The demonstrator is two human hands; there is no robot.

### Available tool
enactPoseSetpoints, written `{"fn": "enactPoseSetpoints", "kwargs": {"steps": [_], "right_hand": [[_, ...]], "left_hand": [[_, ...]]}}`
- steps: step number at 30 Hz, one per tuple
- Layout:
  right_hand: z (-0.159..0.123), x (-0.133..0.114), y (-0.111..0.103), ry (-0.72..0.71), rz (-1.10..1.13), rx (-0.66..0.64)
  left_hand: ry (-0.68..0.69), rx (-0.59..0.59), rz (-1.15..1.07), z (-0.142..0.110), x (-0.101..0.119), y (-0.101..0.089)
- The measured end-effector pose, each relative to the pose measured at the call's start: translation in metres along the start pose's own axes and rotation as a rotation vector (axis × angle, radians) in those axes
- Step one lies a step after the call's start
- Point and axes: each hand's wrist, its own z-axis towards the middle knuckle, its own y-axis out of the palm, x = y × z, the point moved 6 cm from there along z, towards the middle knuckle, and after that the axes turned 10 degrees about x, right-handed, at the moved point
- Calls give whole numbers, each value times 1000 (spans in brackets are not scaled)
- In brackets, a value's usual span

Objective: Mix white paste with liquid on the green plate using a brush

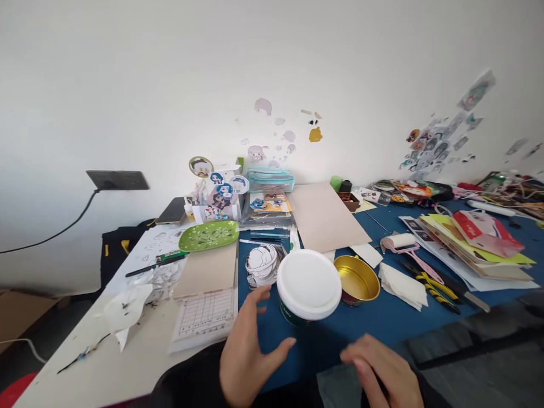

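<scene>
A round tub with a white lid (309,283) and a dark green side stands on the blue table cover. My left hand (253,351) is just left of it, thumb and fingers spread and nothing held. To the tub's lower right, my right hand (382,371) hovers with loosely bent, slightly blurred fingers and nothing visible in it. The two hands do not touch the tub. Right beside the tub sits an open tin with a gold inside (356,277). On its left lies a pile of paper cutouts (261,263).
At left are a green tray (209,236), a printed form (204,317) and crumpled paper (127,306). At right lie folded tissue (403,286), a lint roller (410,249), yellow-black pliers (433,289) and a paper stack (471,249). Behind is a cardboard sheet (327,215).
</scene>
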Motion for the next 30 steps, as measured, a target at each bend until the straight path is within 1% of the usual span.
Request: {"fn": "enactPoseSetpoints", "kwargs": {"steps": [1, 2, 4, 6, 9, 13, 17, 22, 26, 30], "right_hand": [[11, 1, 3, -54, -33, 26], [22, 1, 8, -146, -100, 33], [37, 3, 23, -335, -213, -21], [43, 7, 35, -457, -260, -96], [41, 10, 44, -534, -290, -159], [33, 3, 47, -641, -360, -150], [31, -3, 49, -673, -371, -101], [38, -12, 45, -692, -357, -136], [41, -14, 40, -668, -315, -165], [35, -8, 41, -550, -241, -150]], "left_hand": [[26, 17, -49, 4, 4, 9], [30, 28, -90, 8, 6, 18], [-12, 34, -142, 12, 5, 34], [-70, 53, -172, 12, 2, 46], [-112, 108, -224, 9, 2, 58], [-135, 202, -303, 7, 0, 69], [-165, 289, -351, 7, -6, 75], [-180, 265, -390, 2, -8, 72], [-196, 249, -411, -2, -6, 67], [-180, 233, -412, -2, -4, 67]]}}
